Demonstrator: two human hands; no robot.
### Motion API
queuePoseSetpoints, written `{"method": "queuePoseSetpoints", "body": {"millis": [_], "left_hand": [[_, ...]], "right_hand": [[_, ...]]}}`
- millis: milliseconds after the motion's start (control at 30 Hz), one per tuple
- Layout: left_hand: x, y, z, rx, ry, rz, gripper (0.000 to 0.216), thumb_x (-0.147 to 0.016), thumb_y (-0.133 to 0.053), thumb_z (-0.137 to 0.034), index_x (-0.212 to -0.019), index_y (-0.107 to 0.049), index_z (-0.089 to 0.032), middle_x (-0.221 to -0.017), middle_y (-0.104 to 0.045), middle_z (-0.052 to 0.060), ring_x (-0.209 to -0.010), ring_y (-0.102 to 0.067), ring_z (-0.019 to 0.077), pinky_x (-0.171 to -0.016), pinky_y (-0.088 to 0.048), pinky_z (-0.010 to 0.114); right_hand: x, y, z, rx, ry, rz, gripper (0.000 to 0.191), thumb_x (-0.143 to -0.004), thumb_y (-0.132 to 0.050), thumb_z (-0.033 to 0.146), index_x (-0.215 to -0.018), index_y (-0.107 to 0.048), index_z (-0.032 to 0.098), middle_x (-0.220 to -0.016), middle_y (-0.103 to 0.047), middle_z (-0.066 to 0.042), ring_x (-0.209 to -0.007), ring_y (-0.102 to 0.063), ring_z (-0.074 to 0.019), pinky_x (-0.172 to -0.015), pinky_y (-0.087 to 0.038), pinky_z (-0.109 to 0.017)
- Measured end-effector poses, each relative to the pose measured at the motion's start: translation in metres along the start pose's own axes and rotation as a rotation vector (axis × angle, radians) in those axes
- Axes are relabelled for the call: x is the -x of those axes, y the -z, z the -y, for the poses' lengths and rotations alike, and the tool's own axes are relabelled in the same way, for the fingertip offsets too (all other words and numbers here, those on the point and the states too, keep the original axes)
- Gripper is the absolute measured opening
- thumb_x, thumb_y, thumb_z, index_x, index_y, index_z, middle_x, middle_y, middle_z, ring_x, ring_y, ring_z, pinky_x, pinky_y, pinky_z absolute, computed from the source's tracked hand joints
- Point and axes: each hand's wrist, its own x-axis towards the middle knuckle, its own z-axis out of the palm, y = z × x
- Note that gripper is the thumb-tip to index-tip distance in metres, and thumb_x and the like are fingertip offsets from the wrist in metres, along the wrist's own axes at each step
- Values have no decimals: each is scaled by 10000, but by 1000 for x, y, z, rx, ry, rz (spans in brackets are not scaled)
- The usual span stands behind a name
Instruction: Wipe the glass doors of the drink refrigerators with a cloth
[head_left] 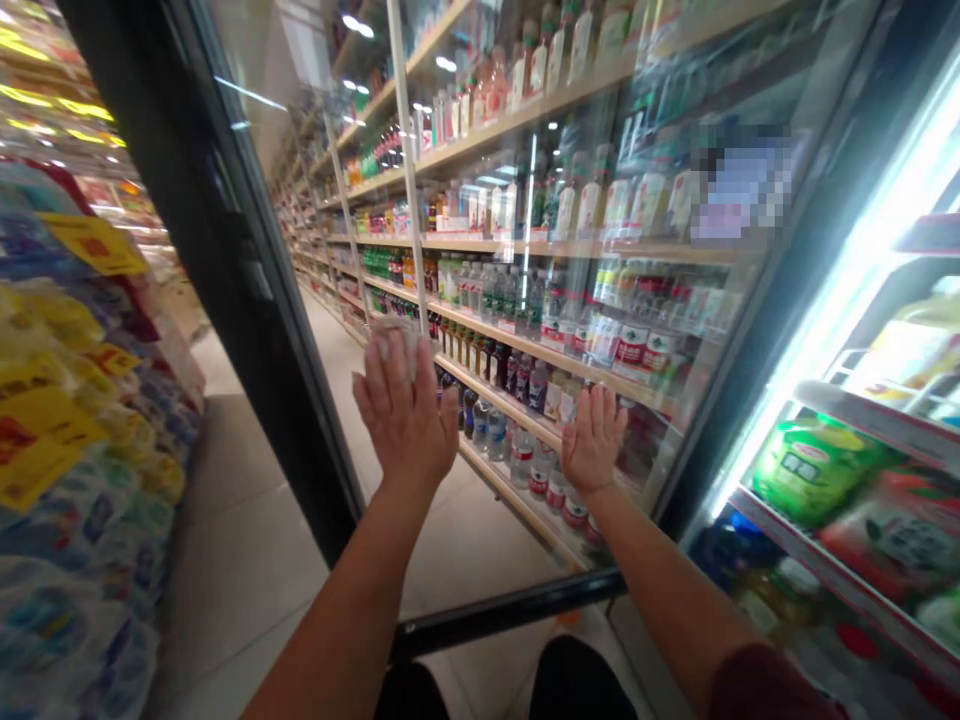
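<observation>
My left hand [405, 415] lies flat against the glass door [480, 520], pressing a pale, crumpled cloth [396, 328] to it. Only the cloth's upper edge shows past the fingertips; my fingers and palm hide the rest. Lower on the same pane and farther right, my right hand [595, 438] has its fingers stretched out and nothing visible in it. It appears to touch the glass. The door has a black frame [517, 605] and stands swung open from a lit cooler on the right.
Behind the glass run long shelves [510, 405] of bottled drinks. On the left stands a stack of packaged goods [82, 560] with yellow signs. Lit cooler shelves [810, 560] hold a green bag [814, 470] and bottles. Pale floor tiles [232, 540] lie beside the door.
</observation>
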Motion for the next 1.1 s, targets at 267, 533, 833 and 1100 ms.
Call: {"method": "queuePoseSetpoints", "body": {"millis": [267, 533, 833, 1100], "left_hand": [[50, -30, -42, 95, -623, 234, 617, -981, -500, -433, -1553, -349, -258, -1637, -291, -5, -1566, -60, 172, -1307, -31, 380], [-34, 4, 13, 29, 40, 64, 694, -1007, -442, -359, -1614, -135, -220, -1688, -45, 94, -1568, 2, 315, -1275, -111, 594], [-89, 1, 26, 6, -511, 189, 592, -1007, -452, -426, -1564, -300, -293, -1659, -251, 18, -1564, -130, 216, -1297, -82, 490], [-103, -2, 9, 87, -324, 29, 560, -994, -403, -358, -1513, -389, -149, -1649, -268, 107, -1573, -63, 223, -1282, -154, 502]], "right_hand": [[-5, -1, 3, 14, 26, -33, 630, -994, -371, 262, -1595, -229, 140, -1545, -455, -174, -1527, -264, -276, -1235, -185, -517], [-7, -3, 4, 22, 38, -56, 621, -1000, -375, 274, -1589, -243, 132, -1510, -502, -165, -1540, -228, -260, -1245, -159, -505], [-4, -11, 7, -4, -14, -37, 645, -985, -401, 278, -1601, -224, 194, -1536, -478, -150, -1483, -357, -269, -1235, -179, -522], [-8, -9, 9, -1, 4, -90, 614, -987, -408, 269, -1580, -284, 170, -1468, -556, -143, -1492, -342, -255, -1241, -168, -500]]}}
